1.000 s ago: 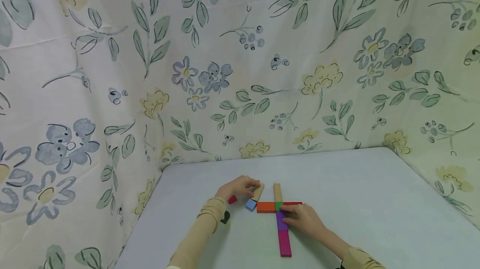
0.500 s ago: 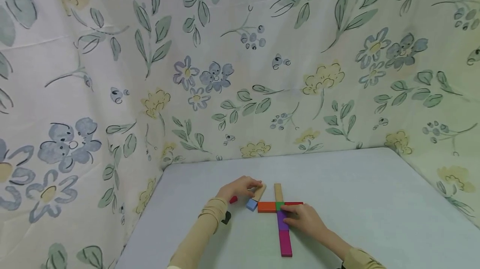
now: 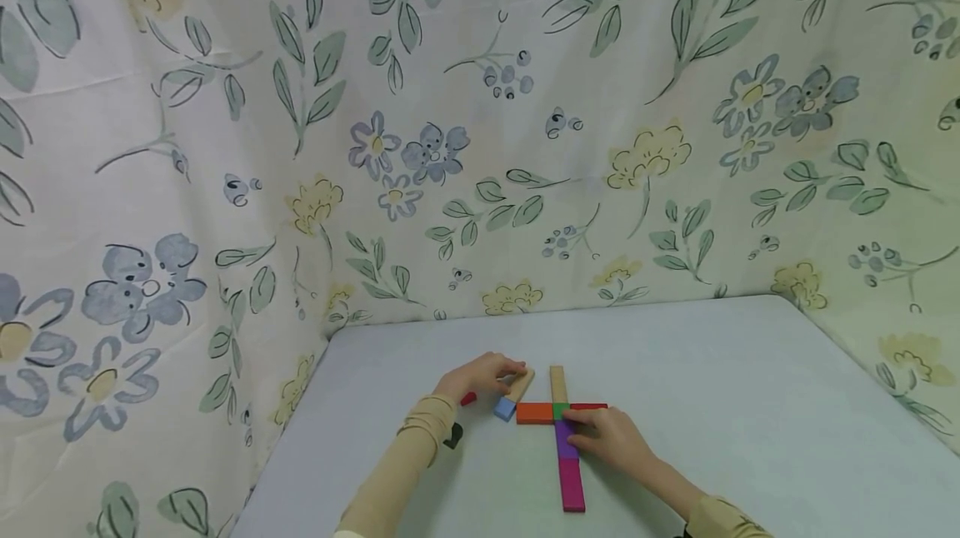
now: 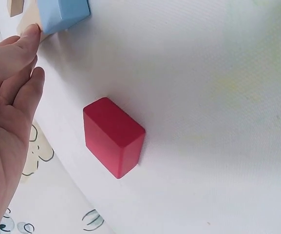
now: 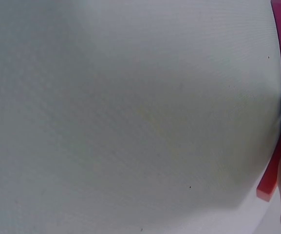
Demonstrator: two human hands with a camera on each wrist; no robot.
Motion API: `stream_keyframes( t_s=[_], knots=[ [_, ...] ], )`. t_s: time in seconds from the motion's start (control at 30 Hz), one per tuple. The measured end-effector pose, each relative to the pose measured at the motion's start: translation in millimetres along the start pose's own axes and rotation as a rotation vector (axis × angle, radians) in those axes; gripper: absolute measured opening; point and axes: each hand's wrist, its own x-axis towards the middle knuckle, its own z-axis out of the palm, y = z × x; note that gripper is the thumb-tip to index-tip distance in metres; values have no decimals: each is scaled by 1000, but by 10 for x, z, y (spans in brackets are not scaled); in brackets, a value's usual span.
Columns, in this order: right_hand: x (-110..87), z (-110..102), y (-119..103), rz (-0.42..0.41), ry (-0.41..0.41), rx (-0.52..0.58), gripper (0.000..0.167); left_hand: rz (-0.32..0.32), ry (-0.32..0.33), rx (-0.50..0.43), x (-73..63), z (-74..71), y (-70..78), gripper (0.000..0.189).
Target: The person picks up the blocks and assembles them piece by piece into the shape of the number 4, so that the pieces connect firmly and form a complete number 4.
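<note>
My left hand (image 3: 483, 373) holds a plain wooden block (image 3: 521, 386), thumb and fingertips at its sides. A blue block (image 3: 505, 410) touches the near end of that block. In the left wrist view a red block (image 4: 112, 137) stands beside the hand, apart from the others. My right hand (image 3: 611, 438) rests at a cross of flat blocks, with its index fingertip at the green block (image 3: 560, 411) and its thumb by the purple block (image 3: 567, 440). The right wrist view shows a finger along the red block (image 5: 272, 170) of the cross.
The cross also has a wooden block (image 3: 557, 384) at the far end, an orange block (image 3: 535, 413) on the left and a magenta block (image 3: 572, 485) at the near end. A small dark thing (image 3: 453, 435) shows beside the left wrist. Floral cloth (image 3: 465, 105) hangs behind the white table (image 3: 712, 371).
The far end of the held wooden block has swung slightly right with the left fingers. The right hand and the cross keep their places; the whole view has shifted a little.
</note>
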Motion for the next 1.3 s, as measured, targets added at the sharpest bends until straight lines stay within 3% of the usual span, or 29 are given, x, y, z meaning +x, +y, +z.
stream_keyframes(
  t_s=[0.17,0.43,0.83,1.0,1.3],
  knots=[
    [-1,5,6,-5,0,3,35,0,5,-13,-23,11,11,49],
    [-1,28,24,-35,37,-12,34,79,66,-40,-82,-23,18,44],
    [4,21,17,-28,27,-14,34,55,217,-246,-144,-15,15,48],
    [8,30,37,-47,45,-24,35,14,287,-355,-201,-11,42,51],
    [1,39,33,-49,42,-29,34,-24,403,-440,-405,-29,-130,48]
  ],
)
